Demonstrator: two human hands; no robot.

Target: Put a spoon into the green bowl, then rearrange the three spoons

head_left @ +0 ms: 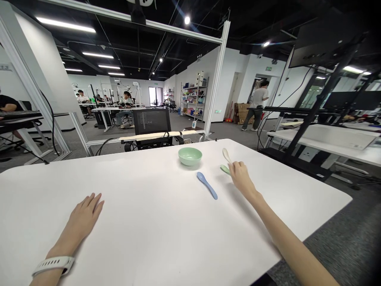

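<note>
My left hand [84, 216] lies flat on the white table [143, 222], fingers stretched out, with nothing in it. At the right, my right hand [240, 176] has its fingers closed on the handle of a cream-white spoon [226, 154], whose bowl end points away from me. A green spoon [225, 169] is partly hidden behind that hand; only its bowl end shows. To the left of it, a blue spoon [207, 185] rests slantwise on the tabletop, handle toward me. Beyond the blue spoon, a light green bowl [190, 156] stands upright near the far edge.
An aluminium frame [218, 75] rises behind the table's far edge, with a black mesh chair [152, 121] beyond it. A black monitor stand [312, 107] and another white desk [333, 139] are to the right. Several people are in the background, one person [258, 103] standing.
</note>
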